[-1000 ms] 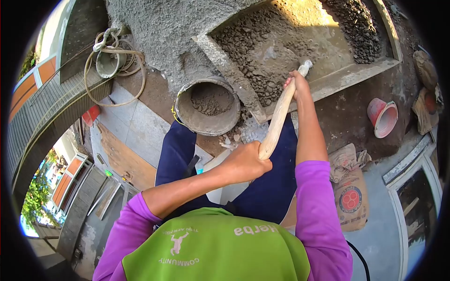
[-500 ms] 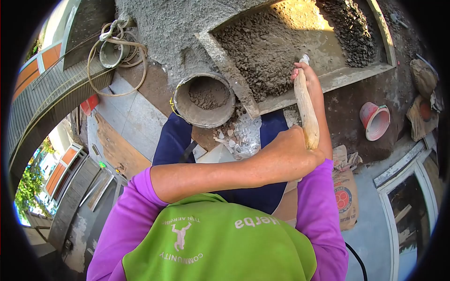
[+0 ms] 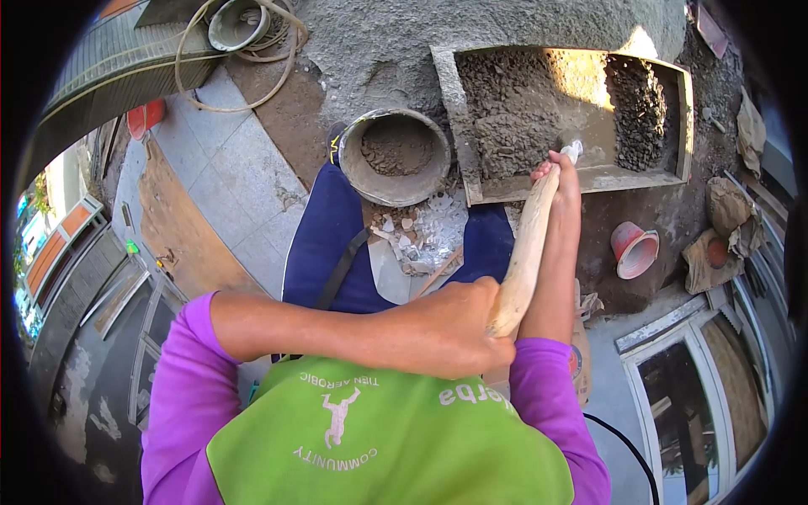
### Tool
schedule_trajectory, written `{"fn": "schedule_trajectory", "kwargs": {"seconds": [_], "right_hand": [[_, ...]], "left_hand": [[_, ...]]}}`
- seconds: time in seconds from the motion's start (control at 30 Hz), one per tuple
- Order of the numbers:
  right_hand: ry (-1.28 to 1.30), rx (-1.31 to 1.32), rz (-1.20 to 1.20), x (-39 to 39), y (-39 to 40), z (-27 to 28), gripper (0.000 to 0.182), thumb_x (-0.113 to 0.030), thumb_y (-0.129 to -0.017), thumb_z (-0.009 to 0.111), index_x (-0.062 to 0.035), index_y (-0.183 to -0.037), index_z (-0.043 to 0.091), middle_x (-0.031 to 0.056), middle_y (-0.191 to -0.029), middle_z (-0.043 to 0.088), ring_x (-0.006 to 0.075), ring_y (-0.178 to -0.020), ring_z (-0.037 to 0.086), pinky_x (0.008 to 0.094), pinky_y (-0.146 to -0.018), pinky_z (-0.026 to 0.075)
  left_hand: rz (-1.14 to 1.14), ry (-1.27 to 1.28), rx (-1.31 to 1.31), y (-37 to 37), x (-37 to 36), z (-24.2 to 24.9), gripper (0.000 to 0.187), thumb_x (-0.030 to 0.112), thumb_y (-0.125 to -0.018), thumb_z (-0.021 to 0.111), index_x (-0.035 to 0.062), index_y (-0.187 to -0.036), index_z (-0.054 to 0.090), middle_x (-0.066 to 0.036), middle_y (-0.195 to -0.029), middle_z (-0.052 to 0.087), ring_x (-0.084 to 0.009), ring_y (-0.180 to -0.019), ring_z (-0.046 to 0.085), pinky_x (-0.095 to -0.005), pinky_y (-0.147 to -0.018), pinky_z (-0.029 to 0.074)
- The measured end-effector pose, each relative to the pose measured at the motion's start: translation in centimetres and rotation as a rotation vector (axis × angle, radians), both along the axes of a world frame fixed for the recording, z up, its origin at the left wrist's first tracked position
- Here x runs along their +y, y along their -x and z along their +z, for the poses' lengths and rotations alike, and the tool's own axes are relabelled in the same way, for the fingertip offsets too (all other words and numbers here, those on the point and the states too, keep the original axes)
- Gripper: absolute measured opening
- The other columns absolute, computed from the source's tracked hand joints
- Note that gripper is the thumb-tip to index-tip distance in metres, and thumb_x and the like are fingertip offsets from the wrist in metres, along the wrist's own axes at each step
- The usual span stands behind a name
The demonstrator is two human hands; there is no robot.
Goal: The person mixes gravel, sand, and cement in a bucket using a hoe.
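My left hand (image 3: 467,324) is wrapped round the near end of a thick, pale wooden hoe handle (image 3: 530,240), close to my belly. Farther up, my right hand (image 3: 560,178) grips the same handle near its far end. A whitish piece (image 3: 572,151) shows just past the right hand; the blade itself cannot be made out. That end is over a rectangular mixing trough (image 3: 581,181), which holds wet grey mortar (image 3: 513,135), a pool of grey water (image 3: 598,130) and a heap of dark gravel (image 3: 641,118).
A round tub (image 3: 362,181) with some mortar stands left of the trough, between my feet. Rubble (image 3: 425,236) lies below it. A red bucket (image 3: 635,250) lies to the right, and a hose (image 3: 286,71) loops round another bucket (image 3: 238,27) at upper left.
The view has shifted, so the trough and tub sit differently. Both hands, still on the handle, have come lower and left in the view, nearer my body.
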State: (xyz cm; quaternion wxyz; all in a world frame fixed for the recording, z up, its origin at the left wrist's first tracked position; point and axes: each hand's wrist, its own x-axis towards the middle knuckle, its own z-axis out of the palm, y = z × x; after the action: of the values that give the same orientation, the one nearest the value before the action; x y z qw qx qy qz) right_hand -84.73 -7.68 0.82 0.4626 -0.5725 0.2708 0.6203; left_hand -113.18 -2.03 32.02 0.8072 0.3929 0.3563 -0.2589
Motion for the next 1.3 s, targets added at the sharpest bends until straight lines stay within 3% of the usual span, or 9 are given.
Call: {"fn": "schedule_trajectory", "kwargs": {"seconds": [0.17,0.3,0.4,0.47,0.7,0.9,1.03,1.17,1.3], "right_hand": [[-0.019,-0.068,-0.132,-2.6,17.1,2.3,0.014,-0.015,-0.091,0.058,-0.0061,-0.087,0.049,0.0069,-0.071,0.052,0.0208,-0.063,0.053,0.0422,-0.062,0.052],[-0.036,0.017,-0.177,-3.7,30.8,-0.3,0.012,-0.011,-0.09,0.06,-0.0021,-0.092,0.051,0.0109,-0.076,0.054,0.0293,-0.071,0.059,0.0515,-0.077,0.057],[-0.042,0.039,-0.181,-4.0,34.8,-3.5,0.013,-0.007,-0.089,0.061,0.0004,-0.094,0.052,0.0135,-0.08,0.057,0.0334,-0.077,0.062,0.0542,-0.083,0.058],[-0.071,-0.002,-0.145,-4.2,34.1,-2.9,0.013,-0.008,-0.09,0.06,0.0003,-0.094,0.052,0.0137,-0.08,0.057,0.0343,-0.078,0.063,0.0538,-0.085,0.058],[-0.135,-0.246,-0.101,-1.4,17.9,3.4,0.014,-0.011,-0.089,0.061,-0.0014,-0.095,0.052,0.013,-0.081,0.056,0.031,-0.075,0.061,0.0521,-0.082,0.058],[-0.12,-0.418,-0.04,-0.1,3.7,-1.0,0.027,-0.018,-0.094,0.064,0.0003,-0.108,0.049,0.0166,-0.091,0.057,0.0296,-0.076,0.062,0.0475,-0.08,0.062],[0.029,-0.176,0.238,-2.8,4.6,0.5,0.034,-0.017,-0.093,0.063,0.0049,-0.115,0.048,0.0207,-0.098,0.062,0.0357,-0.085,0.068,0.0483,-0.08,0.062],[0.095,-0.031,0.266,-5.6,2.6,2.4,0.036,-0.019,-0.093,0.061,0.0086,-0.114,0.051,0.0205,-0.098,0.064,0.0352,-0.084,0.068,0.0442,-0.078,0.063],[0.108,0.09,0.236,-8.2,-2.7,-1.1,0.039,-0.019,-0.093,0.06,0.008,-0.12,0.052,0.0224,-0.099,0.065,0.0355,-0.084,0.069,0.0426,-0.076,0.063]], "left_hand": [[-0.192,-0.021,-0.003,20.8,1.3,-2.5,0.039,0.023,-0.079,0.071,0.0029,-0.11,0.057,-0.014,-0.088,0.065,-0.0257,-0.081,0.065,-0.0396,-0.071,0.05],[-0.295,-0.324,0.187,37.9,-2.2,-13.5,0.034,0.015,-0.071,0.073,0.0073,-0.102,0.062,-0.015,-0.093,0.068,-0.0325,-0.089,0.067,-0.0428,-0.076,0.051],[-0.267,-0.581,0.256,44.3,-5.4,-21.1,0.03,0.01,-0.069,0.069,0.0072,-0.099,0.063,-0.016,-0.096,0.068,-0.038,-0.092,0.065,-0.0467,-0.079,0.051],[-0.22,-0.691,0.237,44.5,-5.8,-21.5,0.028,0.009,-0.07,0.067,0.0075,-0.098,0.063,-0.016,-0.096,0.068,-0.0392,-0.093,0.065,-0.0479,-0.08,0.051],[-0.133,-0.825,0.067,27.2,-4.9,-14.3,0.018,0.011,-0.075,0.065,0.0053,-0.091,0.06,-0.017,-0.09,0.066,-0.0416,-0.088,0.065,-0.05,-0.076,0.051],[-0.091,-0.773,-0.001,6.9,-6.4,-12.6,0.034,0.017,-0.079,0.067,-0.0055,-0.103,0.059,-0.028,-0.084,0.069,-0.0451,-0.079,0.07,-0.0528,-0.075,0.056],[-0.002,-0.707,0.014,-5.8,-6.5,-17.6,0.056,0.024,-0.08,0.067,-0.0137,-0.12,0.054,-0.029,-0.102,0.071,-0.0414,-0.097,0.071,-0.0485,-0.085,0.056],[-0.165,-0.651,-0.023,-11.4,-5.7,-19.1,0.073,0.032,-0.081,0.068,-0.0181,-0.13,0.05,-0.03,-0.107,0.07,-0.0424,-0.103,0.069,-0.048,-0.091,0.054],[0.062,-0.699,-0.199,-7.5,-4.7,-17.8,0.076,0.046,-0.083,0.07,-0.0129,-0.129,0.056,-0.03,-0.109,0.07,-0.0445,-0.108,0.067,-0.0453,-0.097,0.051]]}}
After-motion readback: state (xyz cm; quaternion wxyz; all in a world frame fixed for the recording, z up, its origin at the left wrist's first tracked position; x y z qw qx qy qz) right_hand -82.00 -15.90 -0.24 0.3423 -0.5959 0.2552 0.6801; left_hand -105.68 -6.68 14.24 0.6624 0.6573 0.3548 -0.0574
